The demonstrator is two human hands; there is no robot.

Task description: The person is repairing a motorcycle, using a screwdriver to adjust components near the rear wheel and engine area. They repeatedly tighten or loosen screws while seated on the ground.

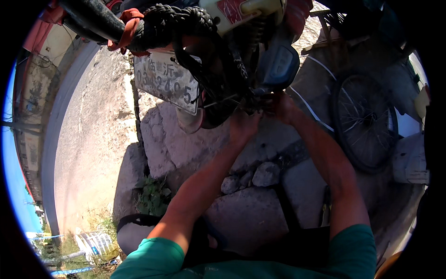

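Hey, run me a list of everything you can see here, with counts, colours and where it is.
Plate: one, whitish, upper left of centre
Braided cord: one bundle, black, top, above the plate
Strap: one, red-orange, at the cord's left end
Housing: one, blue, upper centre, right of the plate
Spoked wheel: one, dark-tyred, right side
Stones: several, grey, centre, below the hands
Plant: one clump, green, lower left
Sack: one, mostly white, far lower left
Sleeves: two, green, lower edge
Left hand: one, bare, at dark parts below the housing; fingers unclear
Right hand: one, bare, just right of it; grip unclear
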